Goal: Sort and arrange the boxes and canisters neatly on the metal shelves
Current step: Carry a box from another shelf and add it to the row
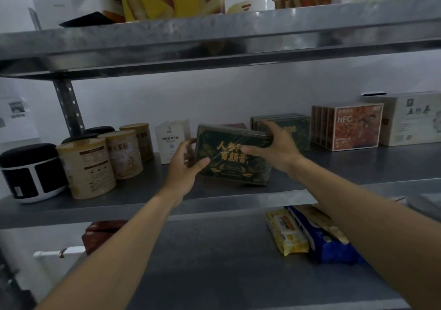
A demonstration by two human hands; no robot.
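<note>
Dark green box [235,157] sits upright near the front edge of the middle shelf [143,200], tilted back slightly, its long axis running along the shelf. The left hand [183,166] pinches its lower left corner, thumb on the front face. The right hand [274,147] grips the upper right corner. Matching green boxes [293,128] stand behind, nearer the right hand, so its place is probably back and rightward.

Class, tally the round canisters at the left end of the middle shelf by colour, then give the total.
Beige canisters: 3
Black-lidded canisters: 3 (the two at the back show only their lids)
Total: 6
</note>
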